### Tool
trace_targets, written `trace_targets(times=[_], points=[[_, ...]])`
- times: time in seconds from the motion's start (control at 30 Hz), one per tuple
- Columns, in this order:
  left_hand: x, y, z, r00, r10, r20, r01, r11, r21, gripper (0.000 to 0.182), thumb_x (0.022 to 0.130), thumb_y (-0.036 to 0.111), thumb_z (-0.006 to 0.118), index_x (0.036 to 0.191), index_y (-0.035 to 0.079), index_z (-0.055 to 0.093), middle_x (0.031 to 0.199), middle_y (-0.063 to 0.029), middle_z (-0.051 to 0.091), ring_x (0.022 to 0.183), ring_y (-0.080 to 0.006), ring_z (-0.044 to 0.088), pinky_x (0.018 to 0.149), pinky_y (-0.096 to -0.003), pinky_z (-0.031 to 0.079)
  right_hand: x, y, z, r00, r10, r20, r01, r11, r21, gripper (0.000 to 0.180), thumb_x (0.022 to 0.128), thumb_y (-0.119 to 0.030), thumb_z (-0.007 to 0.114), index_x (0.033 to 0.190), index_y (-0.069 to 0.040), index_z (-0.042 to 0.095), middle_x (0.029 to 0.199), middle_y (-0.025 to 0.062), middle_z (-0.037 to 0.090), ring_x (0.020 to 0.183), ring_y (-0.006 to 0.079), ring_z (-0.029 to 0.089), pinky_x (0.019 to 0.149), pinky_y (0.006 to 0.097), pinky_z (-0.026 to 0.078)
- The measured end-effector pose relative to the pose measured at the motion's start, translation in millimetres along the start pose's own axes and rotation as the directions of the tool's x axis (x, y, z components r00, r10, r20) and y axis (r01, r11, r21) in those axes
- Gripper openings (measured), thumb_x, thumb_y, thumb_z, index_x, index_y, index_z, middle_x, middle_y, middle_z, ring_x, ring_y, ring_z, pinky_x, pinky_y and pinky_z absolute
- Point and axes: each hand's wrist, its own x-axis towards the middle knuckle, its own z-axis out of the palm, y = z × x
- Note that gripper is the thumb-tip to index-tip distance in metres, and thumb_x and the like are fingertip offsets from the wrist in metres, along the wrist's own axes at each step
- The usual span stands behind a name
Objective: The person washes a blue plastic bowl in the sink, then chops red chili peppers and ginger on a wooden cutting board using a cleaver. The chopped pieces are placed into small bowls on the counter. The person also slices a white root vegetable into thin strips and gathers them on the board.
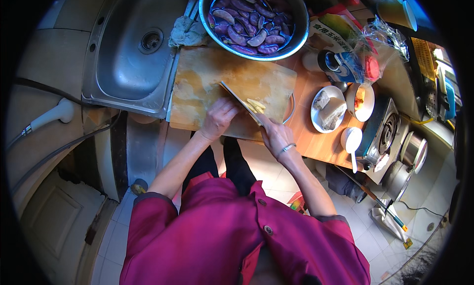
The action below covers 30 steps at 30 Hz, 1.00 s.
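Observation:
My right hand (274, 134) is closed around the handle end of a kitchen knife (240, 101), whose blade slants up and to the left over a worn wooden cutting board (200, 68). Pale yellow cut strips (255, 105) lie on the board just right of the blade. To the left of the blade, close to it, is my left hand (219, 116) with bent fingers near the board's front part; whether it holds something small is hidden.
A metal basin (304, 33) of purple bean pods in water stands behind the board. At left is a steel sink (126, 70) with a cloth (187, 31) by its edge. On the right are a plate of pale blocks (314, 118), a bowl (366, 112), a white spoon (353, 162) and a stove (385, 133).

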Motion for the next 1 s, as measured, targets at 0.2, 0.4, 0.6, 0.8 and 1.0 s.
trace_targets(times=[0.2, 0.4, 0.6, 0.8, 1.0], points=[[-6, -2, 4, 1.000, 0.019, -0.018, -0.019, 1.000, -0.005, 0.019, 0.066, 0.000, 0.064, 0.084, 0.005, 0.067, 0.089, -0.0093, 0.065, 0.085, -0.0284, 0.063, 0.075, -0.0371, 0.052, -11, -9, -15, 0.997, 0.045, 0.056, -0.048, 0.997, 0.052, 0.037, 0.084, -0.006, 0.054, 0.119, -0.015, 0.053, 0.083, 0.0177, 0.063, 0.072, 0.0393, 0.062, 0.061, 0.0479, 0.050], [-5, -4, -2, 0.999, 0.015, 0.036, -0.013, 0.999, -0.052, 0.019, 0.066, -0.002, 0.063, 0.084, 0.005, 0.065, 0.095, -0.0099, 0.064, 0.092, -0.0275, 0.063, 0.077, -0.0359, 0.052, 10, -2, 5, 0.999, 0.020, -0.029, -0.017, 0.994, 0.108, 0.035, 0.081, -0.007, 0.059, 0.115, -0.013, 0.053, 0.082, 0.0185, 0.063, 0.074, 0.0417, 0.062, 0.063, 0.0492, 0.049], [-13, -10, -10, 0.998, -0.038, 0.041, 0.037, 0.999, 0.021, 0.019, 0.067, -0.003, 0.063, 0.085, 0.005, 0.065, 0.095, -0.0107, 0.064, 0.093, -0.0286, 0.063, 0.079, -0.0372, 0.052, 7, -4, 7, 0.998, -0.004, -0.067, 0.010, 0.996, 0.089, 0.035, 0.082, -0.007, 0.058, 0.116, -0.015, 0.054, 0.079, 0.0186, 0.062, 0.070, 0.0411, 0.062, 0.061, 0.0488, 0.049], [-35, -17, 2, 0.996, -0.061, 0.064, 0.057, 0.997, 0.056, 0.018, 0.072, 0.003, 0.061, 0.089, 0.006, 0.066, 0.096, -0.0095, 0.065, 0.097, -0.0290, 0.062, 0.083, -0.0381, 0.052, 3, -19, 1, 0.999, 0.037, 0.037, -0.033, 0.994, -0.102, 0.035, 0.084, -0.008, 0.057, 0.118, -0.017, 0.055, 0.076, 0.0159, 0.060, 0.067, 0.0385, 0.062, 0.057, 0.0472, 0.050], [-24, -14, -1, 0.997, -0.059, 0.046, 0.056, 0.997, 0.052, 0.020, 0.072, 0.001, 0.060, 0.090, 0.007, 0.067, 0.096, -0.0095, 0.065, 0.095, -0.0292, 0.062, 0.082, -0.0373, 0.053, -4, -17, -10, 0.999, 0.017, 0.036, -0.014, 0.997, -0.078, 0.028, 0.083, -0.007, 0.054, 0.110, -0.014, 0.056, 0.079, 0.0174, 0.061, 0.066, 0.0388, 0.062, 0.057, 0.0480, 0.050]])
